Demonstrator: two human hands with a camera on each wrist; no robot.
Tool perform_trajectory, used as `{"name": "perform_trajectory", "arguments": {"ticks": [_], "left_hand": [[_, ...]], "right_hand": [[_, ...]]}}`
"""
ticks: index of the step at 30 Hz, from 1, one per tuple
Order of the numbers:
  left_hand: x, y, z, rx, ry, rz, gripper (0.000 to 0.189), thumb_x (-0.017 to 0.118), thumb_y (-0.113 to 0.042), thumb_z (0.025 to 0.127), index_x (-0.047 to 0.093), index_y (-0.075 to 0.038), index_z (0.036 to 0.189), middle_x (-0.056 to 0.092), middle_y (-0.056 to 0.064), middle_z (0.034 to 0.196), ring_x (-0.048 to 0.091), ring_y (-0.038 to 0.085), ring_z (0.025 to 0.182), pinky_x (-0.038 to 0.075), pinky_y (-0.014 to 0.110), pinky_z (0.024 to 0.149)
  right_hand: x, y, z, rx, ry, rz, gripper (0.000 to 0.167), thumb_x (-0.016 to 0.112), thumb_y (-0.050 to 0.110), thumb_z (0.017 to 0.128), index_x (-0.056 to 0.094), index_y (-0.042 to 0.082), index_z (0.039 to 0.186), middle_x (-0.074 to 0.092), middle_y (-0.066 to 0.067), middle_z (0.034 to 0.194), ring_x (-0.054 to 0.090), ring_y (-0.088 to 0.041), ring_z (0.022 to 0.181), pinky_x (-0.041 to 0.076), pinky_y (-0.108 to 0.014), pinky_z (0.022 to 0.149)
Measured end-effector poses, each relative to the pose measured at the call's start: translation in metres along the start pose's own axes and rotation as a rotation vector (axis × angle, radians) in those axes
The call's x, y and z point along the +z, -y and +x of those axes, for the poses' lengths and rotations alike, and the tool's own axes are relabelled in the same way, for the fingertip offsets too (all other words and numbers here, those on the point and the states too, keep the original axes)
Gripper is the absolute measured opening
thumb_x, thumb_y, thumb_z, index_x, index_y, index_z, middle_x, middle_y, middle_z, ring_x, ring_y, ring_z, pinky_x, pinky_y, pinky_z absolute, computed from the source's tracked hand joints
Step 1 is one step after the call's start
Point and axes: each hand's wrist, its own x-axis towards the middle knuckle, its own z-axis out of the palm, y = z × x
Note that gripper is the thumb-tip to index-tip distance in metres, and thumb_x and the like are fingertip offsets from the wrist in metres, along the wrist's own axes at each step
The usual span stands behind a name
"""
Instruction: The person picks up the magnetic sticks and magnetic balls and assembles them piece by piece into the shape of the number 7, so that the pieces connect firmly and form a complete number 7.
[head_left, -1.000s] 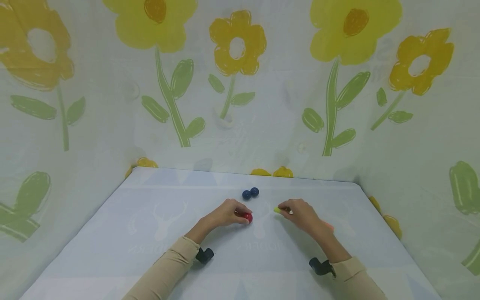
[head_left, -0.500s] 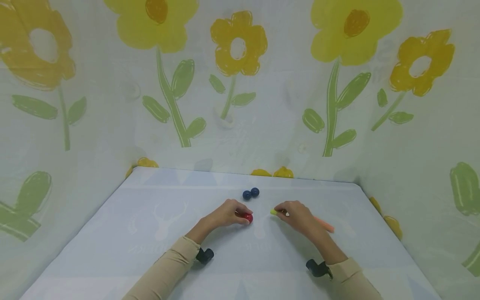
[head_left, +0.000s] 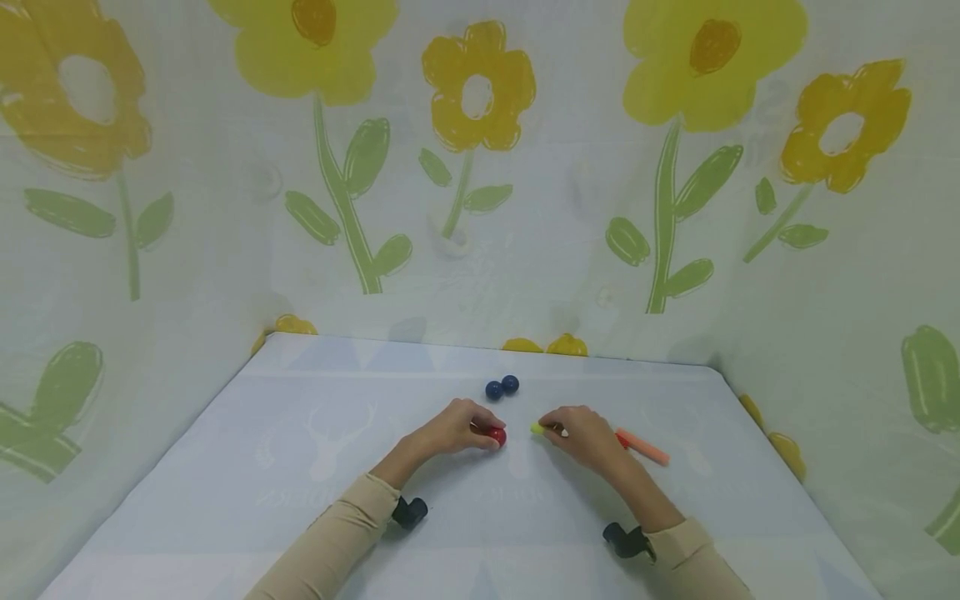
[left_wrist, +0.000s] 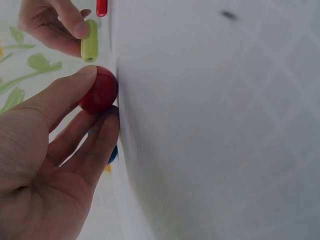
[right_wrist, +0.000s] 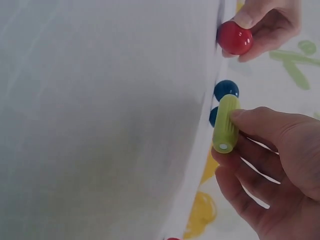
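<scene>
In the head view my left hand (head_left: 457,427) grips a glossy red ball (head_left: 497,436). The left wrist view has the thumb and fingers around this ball (left_wrist: 101,91), which rests against the tabletop. To its right, my right hand (head_left: 585,435) pinches a small yellow-green cylinder (head_left: 537,427). Ribbed sides and a hole in its end show on the cylinder (right_wrist: 226,124) in the right wrist view. It is held just off the table, apart from the red ball. Two dark blue balls (head_left: 502,387) lie side by side beyond the left hand.
An orange stick (head_left: 645,447) lies on the white table (head_left: 360,517) to the right of my right hand. Beside it is a red piece (head_left: 622,439), partly hidden by the right wrist. A flower-printed cloth (head_left: 525,275) surrounds the table's back and sides.
My right hand has moved left with the yellow-green cylinder, closer to the red ball. More of the orange stick and the red piece has come into sight. The left hand stays still.
</scene>
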Motion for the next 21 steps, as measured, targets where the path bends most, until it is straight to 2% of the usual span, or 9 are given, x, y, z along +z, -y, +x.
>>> {"name": "perform_trajectory", "arguments": {"ticks": [8, 14, 21], "left_hand": [[0.0014, 0.0029, 0.001, 0.022, 0.002, 0.02, 0.034, 0.075, -0.016, 0.086, 0.071, -0.007, 0.119, 0.075, 0.002, 0.105, 0.065, 0.005, 0.088, 0.056, 0.021, 0.083], [0.0007, 0.0014, 0.0005, 0.009, 0.0, -0.003, 0.034, 0.076, -0.017, 0.085, 0.072, -0.009, 0.118, 0.075, 0.001, 0.105, 0.066, 0.007, 0.09, 0.056, 0.024, 0.085], [0.0022, 0.0032, 0.0005, 0.006, 0.0, 0.002, 0.034, 0.077, -0.018, 0.085, 0.072, -0.011, 0.117, 0.076, 0.001, 0.105, 0.066, 0.005, 0.09, 0.055, 0.019, 0.083]], "right_hand": [[0.0026, 0.0034, 0.0006, -0.016, 0.025, 0.017, 0.023, 0.076, 0.016, 0.085, 0.075, 0.015, 0.108, 0.076, 0.002, 0.098, 0.069, -0.012, 0.09, 0.057, -0.033, 0.086], [0.0039, 0.0042, 0.0003, -0.048, 0.03, 0.031, 0.024, 0.075, 0.014, 0.085, 0.075, 0.015, 0.109, 0.076, 0.001, 0.1, 0.069, -0.012, 0.092, 0.057, -0.033, 0.087], [0.0065, 0.0058, 0.0001, -0.071, 0.027, 0.04, 0.023, 0.075, 0.015, 0.085, 0.075, 0.015, 0.108, 0.076, 0.001, 0.1, 0.069, -0.012, 0.091, 0.058, -0.032, 0.086]]}}
